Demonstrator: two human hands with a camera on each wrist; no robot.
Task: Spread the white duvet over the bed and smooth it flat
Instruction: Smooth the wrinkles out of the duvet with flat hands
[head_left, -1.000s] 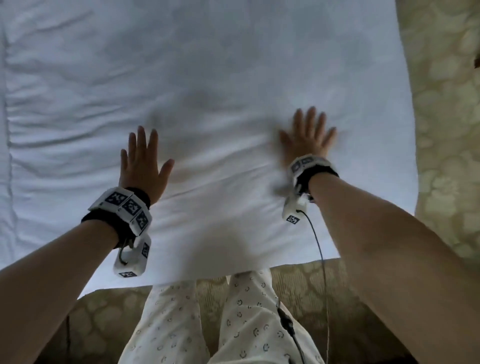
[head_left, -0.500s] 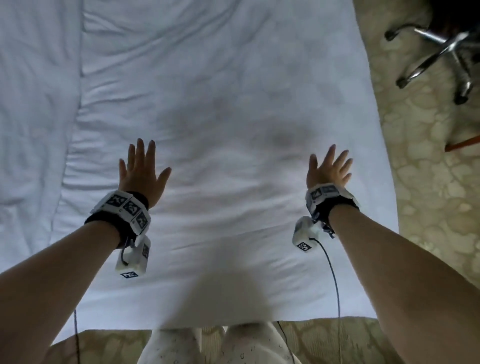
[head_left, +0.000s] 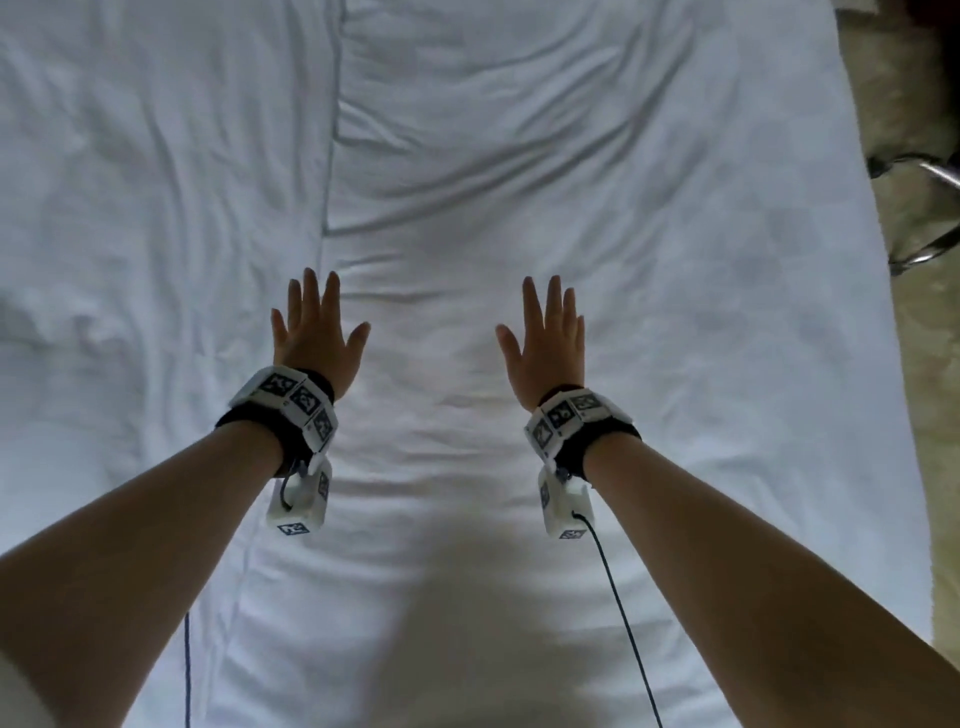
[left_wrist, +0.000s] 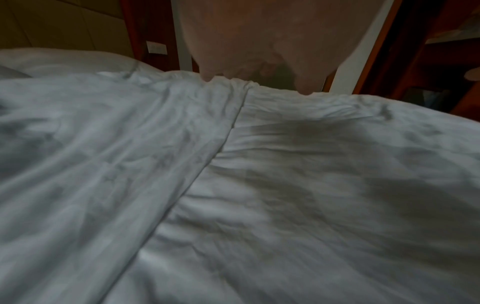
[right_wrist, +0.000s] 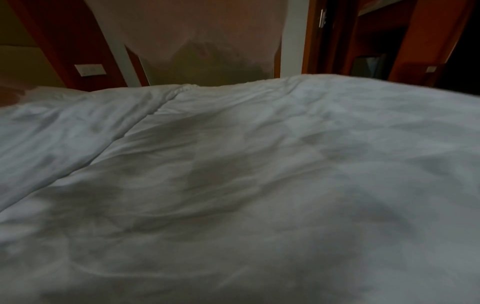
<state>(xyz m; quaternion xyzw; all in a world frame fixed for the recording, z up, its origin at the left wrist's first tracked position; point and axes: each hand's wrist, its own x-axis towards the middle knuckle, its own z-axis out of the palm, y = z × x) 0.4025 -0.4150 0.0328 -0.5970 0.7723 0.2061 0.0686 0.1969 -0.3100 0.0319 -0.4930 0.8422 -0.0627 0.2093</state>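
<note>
Patterned beige carpet (head_left: 930, 364) runs along the bed's right side; chrome chair legs (head_left: 924, 218) stand on it. Beyond the bed: reddish wooden panelling (right_wrist: 426, 41), a white upright post (right_wrist: 292, 41) and a white switch plate (right_wrist: 90, 70). Lighting dim.

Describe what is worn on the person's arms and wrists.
Both forearms are bare, with no sleeves. The left wrist band and right wrist band are black straps carrying white blocks with black square markers. A white camera box hangs under each wrist, with a thin dark cable trailing back.
</note>
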